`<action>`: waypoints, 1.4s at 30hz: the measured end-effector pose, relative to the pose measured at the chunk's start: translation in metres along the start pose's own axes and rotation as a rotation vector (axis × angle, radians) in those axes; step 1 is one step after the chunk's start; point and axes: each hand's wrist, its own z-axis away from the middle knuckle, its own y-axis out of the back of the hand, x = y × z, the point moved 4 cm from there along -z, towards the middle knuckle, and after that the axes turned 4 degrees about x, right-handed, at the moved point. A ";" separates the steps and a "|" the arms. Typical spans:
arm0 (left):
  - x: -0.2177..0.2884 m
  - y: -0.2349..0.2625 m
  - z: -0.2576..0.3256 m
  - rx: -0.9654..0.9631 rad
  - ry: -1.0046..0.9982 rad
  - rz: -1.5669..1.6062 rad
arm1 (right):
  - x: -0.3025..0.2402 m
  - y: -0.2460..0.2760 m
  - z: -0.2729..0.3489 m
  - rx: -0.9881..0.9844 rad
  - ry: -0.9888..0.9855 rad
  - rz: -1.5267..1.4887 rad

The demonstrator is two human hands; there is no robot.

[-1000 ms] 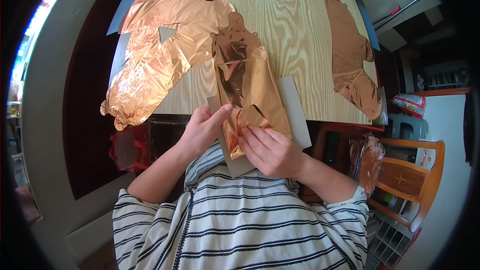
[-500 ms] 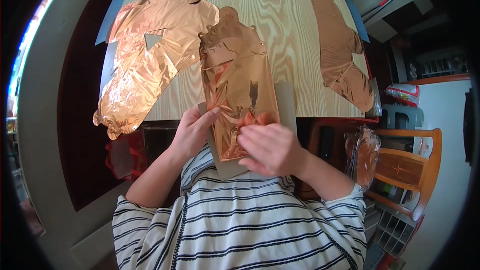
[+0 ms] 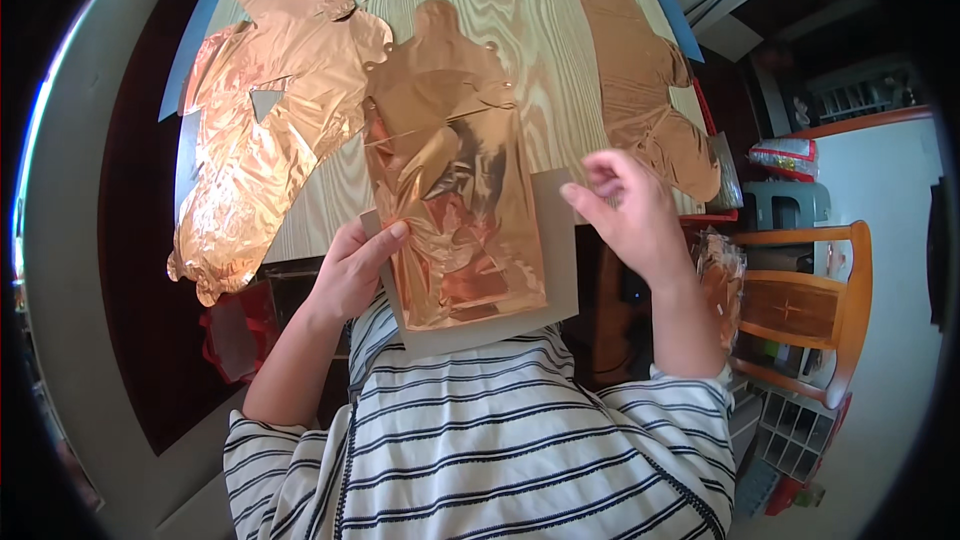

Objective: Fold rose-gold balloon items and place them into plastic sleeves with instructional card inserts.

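A copper-coloured foil balloon (image 3: 440, 160), flat and folded into a long shape, lies over a grey cardboard sheet (image 3: 558, 240) that rests against my lap and the table's near edge. Creases and dents run across its shiny lower half, and a rounded tab sticks out at the far end. My left hand (image 3: 350, 265) is closed on the left edge of balloon and cardboard, thumb on top, its other fingers hidden beneath. Raised beside the cardboard's right edge, my right hand (image 3: 632, 210) touches nothing; its fingers are loosely bent, with the thumb apart.
A larger unfolded foil balloon (image 3: 270, 130) covers the table's left side and hangs over its near edge. Another flat copper balloon (image 3: 640, 70) lies at the right. A wooden chair (image 3: 800, 310) stands to the right, with bagged foil pieces (image 3: 718, 280) beside it.
My right hand has lifted off the foil and swung out to the right. The foil's lower part looks flatter. My left hand keeps its hold on the left edge.
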 end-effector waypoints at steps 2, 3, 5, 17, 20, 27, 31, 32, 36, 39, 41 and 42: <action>-0.002 0.008 0.002 0.020 -0.015 0.036 | -0.010 0.009 0.027 0.164 0.004 0.112; -0.001 0.009 0.003 0.020 -0.009 0.055 | -0.002 0.008 0.041 0.039 -0.097 -0.007; 0.000 0.008 0.002 0.014 0.007 0.089 | 0.025 -0.021 0.071 -0.259 -0.322 -0.464; -0.008 0.003 0.000 0.030 -0.036 0.086 | 0.019 -0.072 0.084 -0.408 -0.518 -0.893; -0.006 0.006 -0.002 0.113 -0.034 0.061 | 0.021 -0.075 0.080 -0.375 -0.521 -0.837; 0.034 -0.003 -0.052 0.136 -0.163 -0.170 | 0.016 -0.060 0.029 -0.134 -0.380 -0.661; 0.047 0.001 -0.073 0.322 -0.291 -0.736 | 0.026 -0.067 0.007 -0.072 -0.262 -0.629; 0.051 0.000 -0.075 0.328 -0.304 -0.834 | 0.027 -0.068 0.007 -0.067 -0.240 -0.558; 0.066 -0.014 -0.055 0.510 -0.368 -1.393 | 0.025 -0.067 0.009 -0.038 -0.237 -0.439; 0.063 -0.026 -0.045 0.433 -0.702 -1.669 | 0.019 -0.065 0.008 -0.032 -0.205 -0.363; 0.047 -0.041 -0.043 0.199 -1.004 -1.679 | 0.014 -0.064 0.008 -0.023 -0.182 -0.293; 0.041 -0.044 -0.043 0.066 -0.966 -1.672 | 0.012 -0.065 0.009 -0.020 -0.158 -0.256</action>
